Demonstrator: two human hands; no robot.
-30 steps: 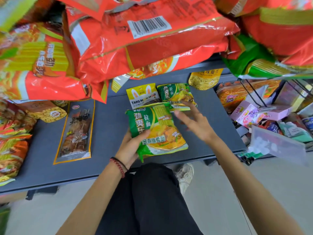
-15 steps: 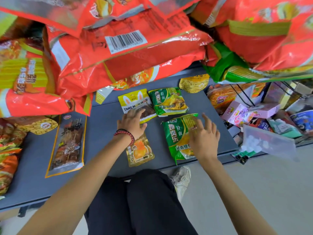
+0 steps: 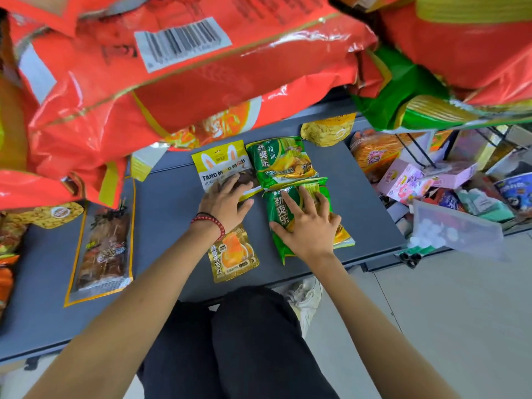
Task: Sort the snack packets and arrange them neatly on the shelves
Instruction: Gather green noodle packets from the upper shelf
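Green noodle packet [image 3: 277, 217] on the grey shelf [image 3: 161, 214], pressed flat under the spread fingers [image 3: 305, 200] of the right hand [image 3: 309, 226], its long axis pointed away, apparently touching the matching packet [image 3: 280, 162] beyond; left hand [image 3: 224, 204] is laid open on a yellow packet [image 3: 220, 165].

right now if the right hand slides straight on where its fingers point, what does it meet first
Likely the far green noodle packet, lying just beyond the one under the right hand.
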